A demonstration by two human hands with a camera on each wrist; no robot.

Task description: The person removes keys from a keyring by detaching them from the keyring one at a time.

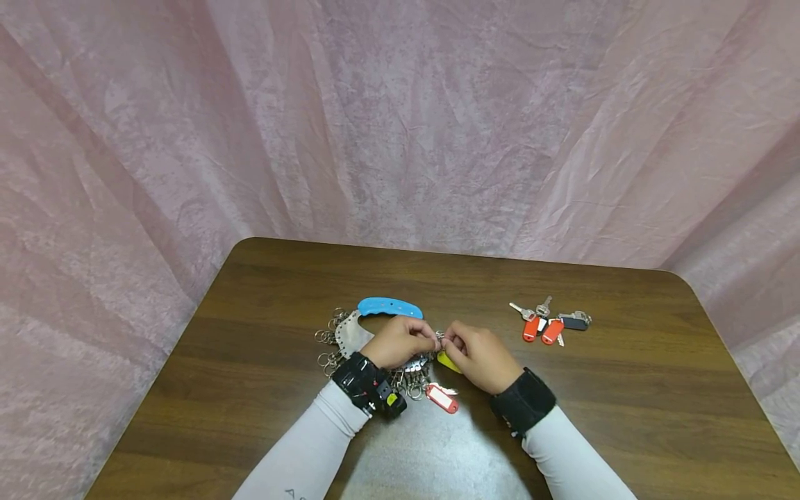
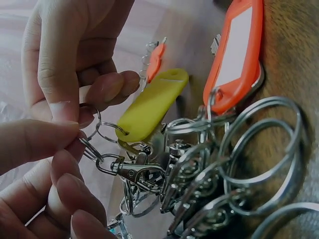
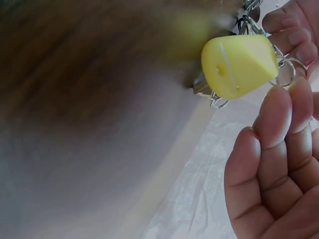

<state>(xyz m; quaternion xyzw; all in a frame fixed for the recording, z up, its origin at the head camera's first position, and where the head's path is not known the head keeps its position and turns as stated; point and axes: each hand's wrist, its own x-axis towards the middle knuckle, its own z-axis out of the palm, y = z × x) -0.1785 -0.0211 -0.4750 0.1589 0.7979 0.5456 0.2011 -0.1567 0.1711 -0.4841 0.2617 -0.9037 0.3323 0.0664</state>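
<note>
My left hand (image 1: 400,342) and right hand (image 1: 484,357) meet fingertip to fingertip over a silver key holder (image 1: 353,335) with a blue handle (image 1: 389,306). Between left thumb and finger is a split ring (image 2: 93,152), linked to a metal swivel clasp (image 2: 132,171). The right thumb and fingers pinch a thinner key ring (image 2: 107,132), from which a yellow key tag (image 2: 154,104) hangs. Both rings come together at the fingertips, which partly hide them. A red key tag (image 1: 442,398) with a white label lies at the holder's near edge, beside several clasps and rings.
To the right on the brown wooden table (image 1: 625,389) lie several keys with orange tags (image 1: 531,328) and a dark tag (image 1: 573,323). More rings (image 1: 326,337) fan out along the holder's left side. A pink curtain (image 1: 400,125) hangs behind the table.
</note>
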